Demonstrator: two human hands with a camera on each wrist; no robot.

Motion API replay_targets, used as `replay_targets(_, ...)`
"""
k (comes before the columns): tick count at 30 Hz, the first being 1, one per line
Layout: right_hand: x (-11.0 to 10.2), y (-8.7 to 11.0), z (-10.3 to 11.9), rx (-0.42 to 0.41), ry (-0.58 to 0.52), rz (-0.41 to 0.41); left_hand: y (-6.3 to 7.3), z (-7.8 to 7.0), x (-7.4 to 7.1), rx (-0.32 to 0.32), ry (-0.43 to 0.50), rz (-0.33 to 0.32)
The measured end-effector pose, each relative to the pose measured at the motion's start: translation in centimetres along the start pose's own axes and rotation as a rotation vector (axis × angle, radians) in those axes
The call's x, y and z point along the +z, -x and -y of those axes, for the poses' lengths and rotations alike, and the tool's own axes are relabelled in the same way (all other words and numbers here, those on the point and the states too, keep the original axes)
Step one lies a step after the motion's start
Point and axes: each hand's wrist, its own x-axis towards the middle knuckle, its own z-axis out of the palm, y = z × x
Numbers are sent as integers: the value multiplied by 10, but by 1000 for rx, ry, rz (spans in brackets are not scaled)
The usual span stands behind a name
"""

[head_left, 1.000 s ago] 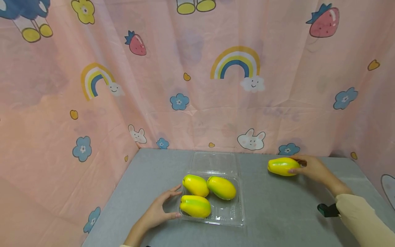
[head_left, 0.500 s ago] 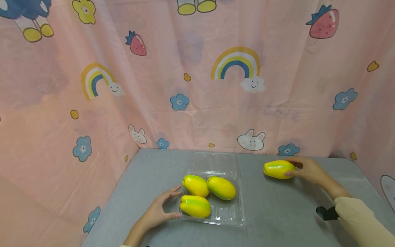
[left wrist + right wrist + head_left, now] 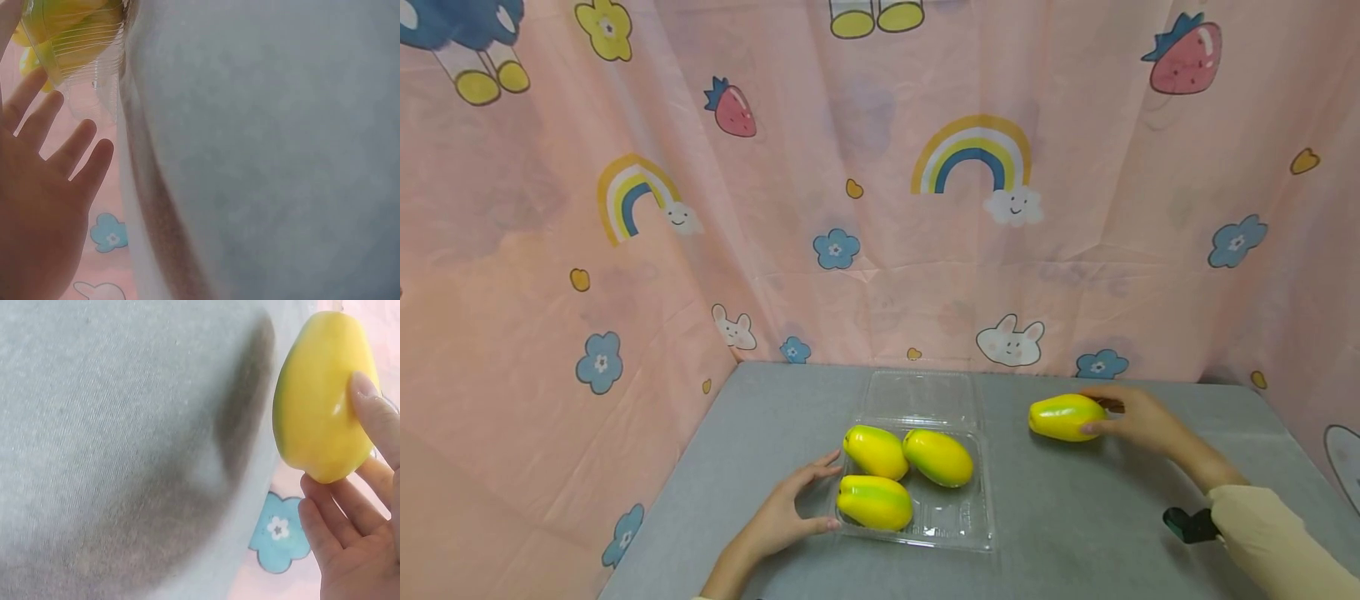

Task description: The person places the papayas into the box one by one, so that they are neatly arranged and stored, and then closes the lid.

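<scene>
My right hand [image 3: 1138, 423] holds a yellow-green papaya [image 3: 1066, 417] by its right end, thumb on the near side. In the right wrist view the papaya [image 3: 325, 400] hangs above the grey surface, and its shadow falls apart from it. A clear plastic clamshell box [image 3: 951, 508] lies with its lid folded back. Inside are three similar papayas: one at back left [image 3: 876, 452], one at back right [image 3: 938, 457], one at front left [image 3: 875, 502]. My left hand [image 3: 782, 510] is spread at the box's left edge, fingertips and thumb right at the rim.
The box's transparent lid [image 3: 920, 395] reaches toward the back of the grey table [image 3: 760, 425]. A pink printed curtain [image 3: 880, 292] rises behind the table and along its sides. A dark strap piece [image 3: 1191, 525] juts from the right sleeve.
My right hand has moved the papaya leftward and slightly nearer, toward the box. The left hand, the box and the three papayas in it stay as they were.
</scene>
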Motion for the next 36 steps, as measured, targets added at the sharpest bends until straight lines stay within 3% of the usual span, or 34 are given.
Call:
replay_targets(21, 8, 4, 24, -12, -8, 0, 0, 0, 1, 13, -9, -4)
replay_targets(36, 12, 7, 38, -83, -27, -15, 1, -1, 0, -7, 6, -4)
